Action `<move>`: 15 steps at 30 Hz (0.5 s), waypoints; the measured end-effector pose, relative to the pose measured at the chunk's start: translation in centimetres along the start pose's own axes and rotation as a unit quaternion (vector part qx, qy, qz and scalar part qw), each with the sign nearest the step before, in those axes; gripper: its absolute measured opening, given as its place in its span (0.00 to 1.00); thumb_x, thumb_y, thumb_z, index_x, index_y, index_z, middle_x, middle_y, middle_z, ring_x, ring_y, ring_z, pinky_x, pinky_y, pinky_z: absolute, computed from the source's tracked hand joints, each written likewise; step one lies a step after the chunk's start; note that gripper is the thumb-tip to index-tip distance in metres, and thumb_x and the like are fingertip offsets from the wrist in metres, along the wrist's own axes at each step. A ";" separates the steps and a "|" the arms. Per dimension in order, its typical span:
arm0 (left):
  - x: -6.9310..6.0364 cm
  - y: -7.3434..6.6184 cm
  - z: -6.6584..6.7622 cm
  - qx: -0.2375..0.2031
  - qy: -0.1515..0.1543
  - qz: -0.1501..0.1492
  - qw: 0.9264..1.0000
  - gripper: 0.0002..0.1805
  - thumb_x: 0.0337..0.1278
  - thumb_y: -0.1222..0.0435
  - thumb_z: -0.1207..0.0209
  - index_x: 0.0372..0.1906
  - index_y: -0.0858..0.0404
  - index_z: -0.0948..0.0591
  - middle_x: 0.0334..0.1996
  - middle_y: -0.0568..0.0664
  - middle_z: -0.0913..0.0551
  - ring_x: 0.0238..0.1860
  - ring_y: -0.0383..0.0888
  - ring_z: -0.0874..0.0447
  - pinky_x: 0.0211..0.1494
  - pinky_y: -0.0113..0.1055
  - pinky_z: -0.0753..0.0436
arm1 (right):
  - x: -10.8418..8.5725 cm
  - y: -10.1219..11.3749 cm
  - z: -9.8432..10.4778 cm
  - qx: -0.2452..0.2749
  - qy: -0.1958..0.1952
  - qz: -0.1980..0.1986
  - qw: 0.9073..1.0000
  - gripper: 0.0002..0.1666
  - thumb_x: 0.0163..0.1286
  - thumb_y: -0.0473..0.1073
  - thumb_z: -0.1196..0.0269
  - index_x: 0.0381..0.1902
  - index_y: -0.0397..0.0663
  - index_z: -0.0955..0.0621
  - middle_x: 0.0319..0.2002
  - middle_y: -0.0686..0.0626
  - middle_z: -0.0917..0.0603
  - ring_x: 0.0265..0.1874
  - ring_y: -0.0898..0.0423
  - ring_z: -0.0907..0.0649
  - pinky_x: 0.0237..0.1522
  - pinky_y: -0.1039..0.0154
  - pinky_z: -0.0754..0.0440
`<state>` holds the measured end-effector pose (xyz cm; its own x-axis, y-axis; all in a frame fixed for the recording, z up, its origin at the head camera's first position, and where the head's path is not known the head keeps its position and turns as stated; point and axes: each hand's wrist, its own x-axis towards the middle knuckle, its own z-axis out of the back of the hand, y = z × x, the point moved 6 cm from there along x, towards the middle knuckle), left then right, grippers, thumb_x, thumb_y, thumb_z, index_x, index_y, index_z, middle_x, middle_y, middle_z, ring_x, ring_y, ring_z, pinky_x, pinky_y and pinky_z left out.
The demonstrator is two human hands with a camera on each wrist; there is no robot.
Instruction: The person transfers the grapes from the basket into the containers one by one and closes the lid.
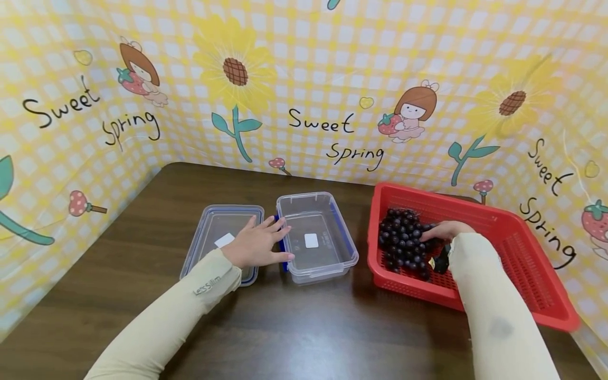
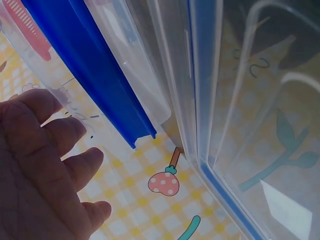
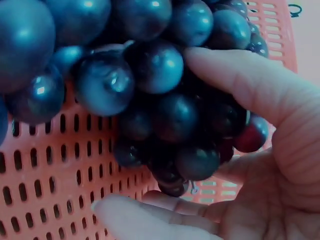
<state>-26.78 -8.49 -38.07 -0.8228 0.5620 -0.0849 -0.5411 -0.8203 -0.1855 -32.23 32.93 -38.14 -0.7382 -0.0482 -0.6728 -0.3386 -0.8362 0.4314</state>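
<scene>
Dark grapes lie in a bunch at the left end of the red basket. My right hand reaches into the basket at the bunch's right side; in the right wrist view its thumb and fingers curl round part of the grapes. The clear container stands without its lid, left of the basket. My left hand has its fingers spread, with fingertips at the container's left edge and the palm over the clear lid. The blue clip shows beside the fingers in the left wrist view.
A small black object with a gold spot sits in the basket by the right wrist. Behind the brown table rises a yellow checked cloth, which also borders both sides.
</scene>
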 end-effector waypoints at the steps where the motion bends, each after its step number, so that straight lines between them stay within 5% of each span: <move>1: 0.1 0.0 0.0 0.000 0.001 -0.002 1.000 0.43 0.62 0.37 0.51 0.72 0.62 0.37 0.73 0.59 0.44 0.72 0.61 0.51 0.69 0.65 0.57 | 0.0 0.0 0.0 -0.006 -0.002 -0.002 1.000 0.52 0.67 0.49 0.43 0.67 0.16 0.55 0.67 0.20 0.53 0.67 0.28 0.47 0.65 0.40 0.41; 6: 0.2 0.1 -0.2 0.001 0.002 -0.005 1.000 0.43 0.61 0.37 0.51 0.71 0.63 0.36 0.72 0.60 0.44 0.72 0.62 0.50 0.68 0.65 0.57 | -0.1 -0.2 0.1 -0.023 -0.014 -0.009 1.000 0.48 0.65 0.48 0.42 0.67 0.17 0.49 0.65 0.20 0.47 0.64 0.30 0.41 0.62 0.42 0.34; 10: 0.3 0.0 -0.1 0.000 0.004 -0.004 1.000 0.42 0.62 0.38 0.51 0.72 0.62 0.37 0.73 0.59 0.44 0.72 0.61 0.51 0.68 0.65 0.57 | 0.1 -0.6 0.1 0.015 -0.015 -0.015 1.000 0.49 0.64 0.41 0.43 0.71 0.26 0.56 0.68 0.22 0.54 0.65 0.30 0.45 0.63 0.40 0.37; 12: 0.3 0.0 0.0 -0.001 0.005 -0.005 1.000 0.42 0.62 0.38 0.51 0.72 0.63 0.37 0.73 0.59 0.44 0.72 0.62 0.51 0.68 0.66 0.57 | 0.2 -0.7 -0.2 0.059 -0.007 -0.011 0.998 0.51 0.65 0.37 0.44 0.72 0.30 0.64 0.68 0.22 0.59 0.64 0.32 0.39 0.62 0.42 0.34; 15: 0.2 0.0 0.1 -0.004 0.007 -0.002 1.000 0.43 0.62 0.38 0.50 0.72 0.62 0.37 0.73 0.60 0.45 0.72 0.62 0.52 0.68 0.65 0.57 | 0.6 -0.4 -0.7 0.101 0.006 0.018 0.995 0.50 0.66 0.32 0.46 0.72 0.31 0.65 0.66 0.20 0.55 0.45 0.41 0.19 0.51 0.51 0.22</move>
<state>-27.01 -8.37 -38.03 -0.8179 0.5670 -0.0981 -0.5431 -0.8170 -0.1939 -32.16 32.89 -39.14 -0.7451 -0.0841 -0.6616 -0.4236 -0.7065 0.5669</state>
